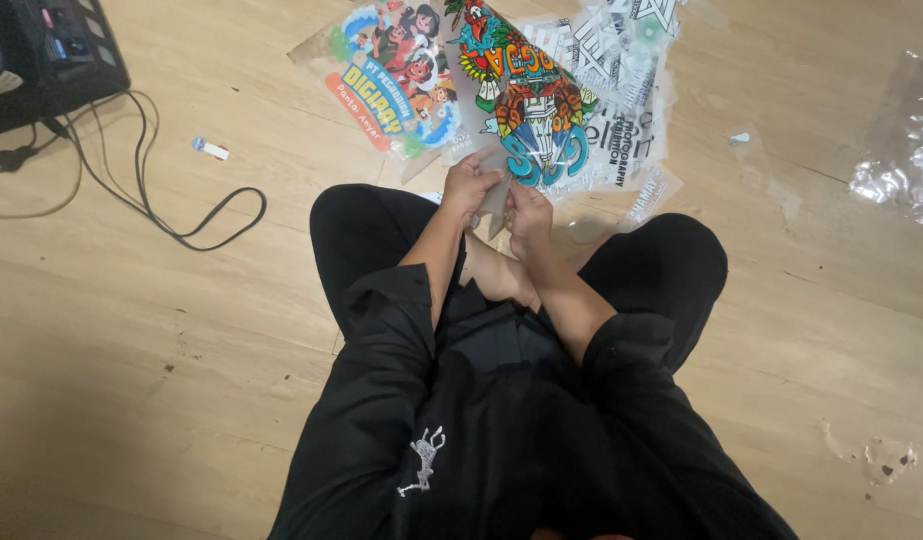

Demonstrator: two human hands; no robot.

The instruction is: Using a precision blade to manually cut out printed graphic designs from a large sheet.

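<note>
From the head camera, looking straight down, a person sits cross-legged on a light wooden floor in black clothes, both forearms reaching forward between the knees. The left hand and the right hand meet just in front of the legs, side by side and almost touching. Between them they hold a small clear piece of film, which stands up between the two thumbs. The left hand's fingers are curled and pinched on the film's left edge; the right hand's fingers are folded in and pinched on its right and lower edge. How firmly each grips cannot be told.

Directly beyond the hands, touching the near edge of the held film or just past it, lies a colourful printed sheet with a red, green and blue figure. It stretches away from the fingertips toward the top of the view. To its left, partly under it, lies a cartoon sheet with an orange band, near the left hand but apart from it. To the right, a sheet with black and white lettering lies under the colourful one, just beyond the right hand.

Well apart to the left, a black cable loops across the floor from a black device in the corner, with a small white tag near it. At the far right edge lies crumpled clear plastic.
</note>
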